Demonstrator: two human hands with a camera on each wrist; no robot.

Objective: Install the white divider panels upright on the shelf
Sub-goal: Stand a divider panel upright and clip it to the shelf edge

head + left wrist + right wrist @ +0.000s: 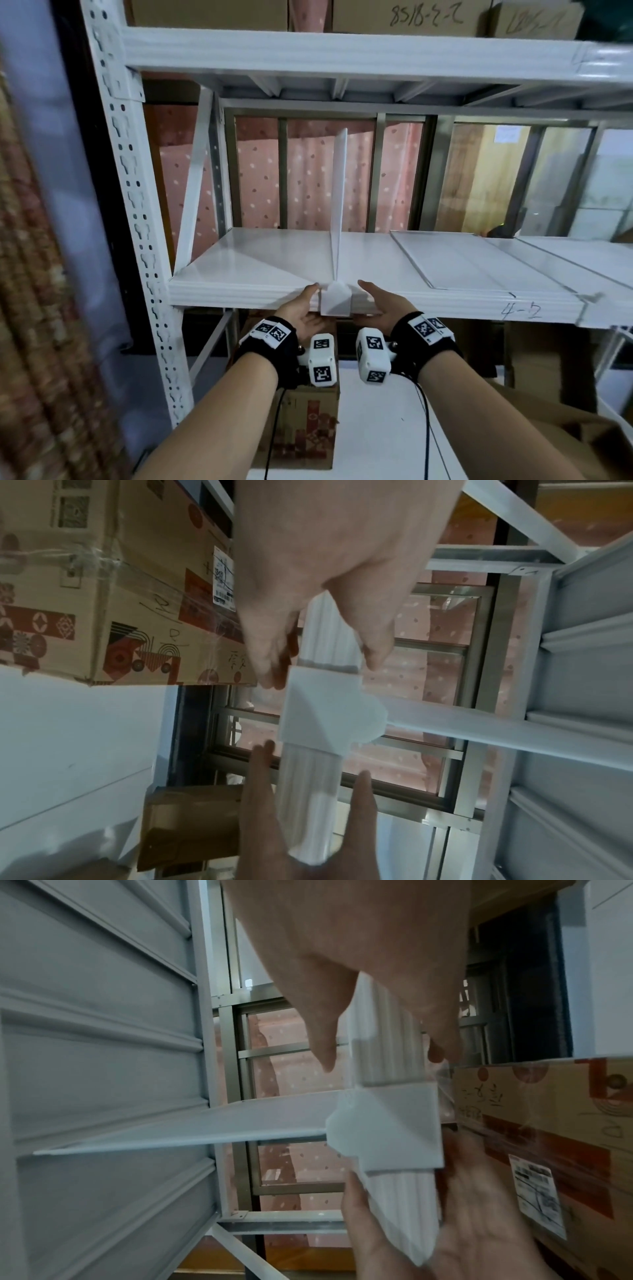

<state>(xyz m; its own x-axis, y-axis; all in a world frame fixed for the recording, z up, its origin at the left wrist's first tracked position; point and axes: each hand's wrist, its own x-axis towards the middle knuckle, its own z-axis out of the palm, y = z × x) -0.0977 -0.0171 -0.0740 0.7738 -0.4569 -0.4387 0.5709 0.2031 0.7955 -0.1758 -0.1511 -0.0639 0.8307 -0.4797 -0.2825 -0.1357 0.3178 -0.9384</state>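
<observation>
Your left hand [303,310] and right hand [380,305], fingers spread and loosely cupped, flank the clip [335,299] on the shelf [260,270] lip. The divider [339,205] stands upright behind it: likely light, thin, flexible; hold it low by the clip.

Shelf [274,270] is faced by head view from close. Wrist views, turned sideways, are shot from either side; divider clip [322,710] shared mid-frame.

Behind the rack there is a window [394,171] with a metal frame, covered on the left by a pink dotted curtain [267,178]. Cardboard boxes [209,13] stand above, and another box [301,431] stands on the pale floor [383,428].
</observation>
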